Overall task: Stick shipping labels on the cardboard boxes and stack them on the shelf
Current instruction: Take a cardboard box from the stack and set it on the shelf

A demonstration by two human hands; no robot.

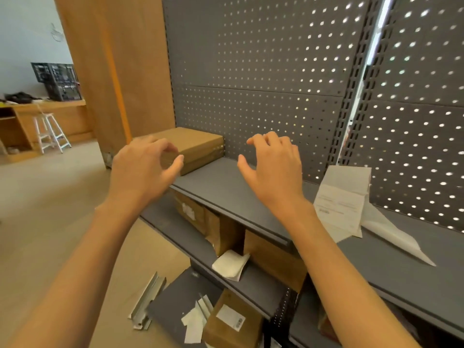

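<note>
Both forearms reach up from the lower edge toward a grey metal shelf [226,187] backed by pegboard [276,71]. At about 10 o'clock the left hand [140,169] hovers in front of a plain cardboard box [193,146] that sits on the shelf's left end against the pegboard; its fingers are loosely curled and its grip holds nothing, though whether the fingertips touch the box is hard to tell. Near 12 o'clock the right hand [273,167] hangs above bare shelf, fingers relaxed, grip released. At 3 o'clock a folded strip of shipping labels [344,202] leans on the pegboard. Below, around 6 o'clock, more cardboard boxes [273,259] stand on the lower shelf, and a labelled box [231,320] lies nearer the floor beside loose backing papers [193,325].
</note>
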